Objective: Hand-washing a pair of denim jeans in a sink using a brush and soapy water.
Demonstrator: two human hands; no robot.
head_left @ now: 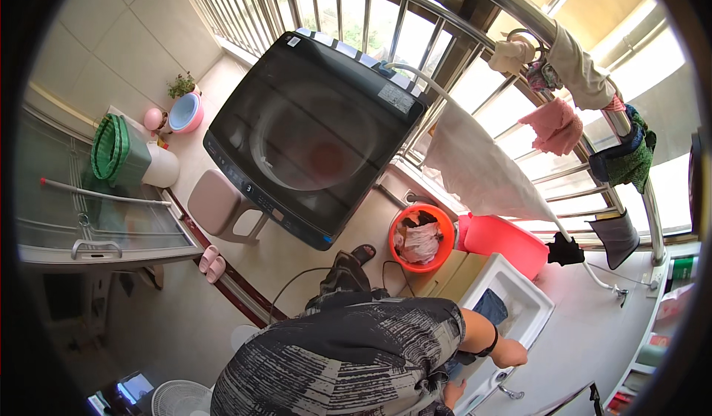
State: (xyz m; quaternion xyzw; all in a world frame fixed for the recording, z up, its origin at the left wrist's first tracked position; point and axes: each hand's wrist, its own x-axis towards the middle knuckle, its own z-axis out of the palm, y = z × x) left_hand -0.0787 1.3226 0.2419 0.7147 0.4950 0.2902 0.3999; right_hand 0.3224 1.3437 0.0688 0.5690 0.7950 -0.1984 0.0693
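Observation:
A white sink [544, 308] sits at the lower right, and I bend over it in a dark patterned shirt. Dark blue denim cloth [489, 307] lies in the basin. My left hand [509, 353], with a black band at the wrist, is curled over the basin near its far edge; what its fingers hold, if anything, is hidden. My right hand [454, 393] shows only in part, low beside the basin and close to more blue cloth. The shirt covers much of it. A metal tap [510, 393] stands at the sink's lower end.
A black top-loading washing machine [311, 134] fills the middle. An orange bucket [447, 249] of clothes and a pink-red basin [504, 242] stand beside the sink. A beige stool [211, 201] is left of the machine. Laundry [556, 125] hangs on a rail, upper right.

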